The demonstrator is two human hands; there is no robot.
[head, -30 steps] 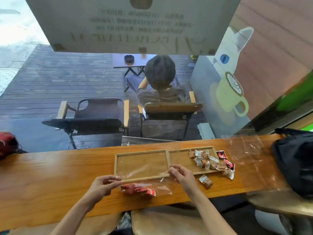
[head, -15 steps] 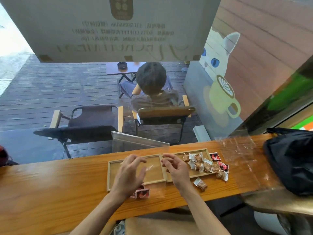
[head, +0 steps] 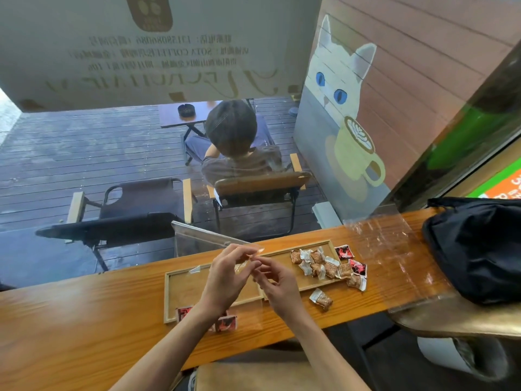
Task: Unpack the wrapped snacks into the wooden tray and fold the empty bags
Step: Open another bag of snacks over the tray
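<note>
A two-compartment wooden tray (head: pixel 180 289) lies on the wooden counter. Its right compartment holds several brown wrapped snacks (head: pixel 318 265), and red-wrapped ones (head: pixel 356 266) lie just off its right end. One brown snack (head: pixel 321 299) sits alone on the counter in front. My left hand (head: pixel 225 280) and right hand (head: pixel 277 286) meet above the tray's middle, both pinching the top edge of a clear plastic bag (head: pixel 253 251). The bag's lower end rests on the counter with red snacks (head: pixel 225 323) inside, partly hidden by my left wrist.
Another clear bag (head: pixel 394 249) lies flat on the counter (head: pixel 70 320) at the right. A black backpack (head: pixel 479 246) sits at the far right end. Behind the window, a person sits in a chair on a deck, beside an unoccupied chair.
Both hands rose from the counter's front edge and came together over the tray, lifting the clear bag's top edge. The red snacks slid toward the bag's bottom.
</note>
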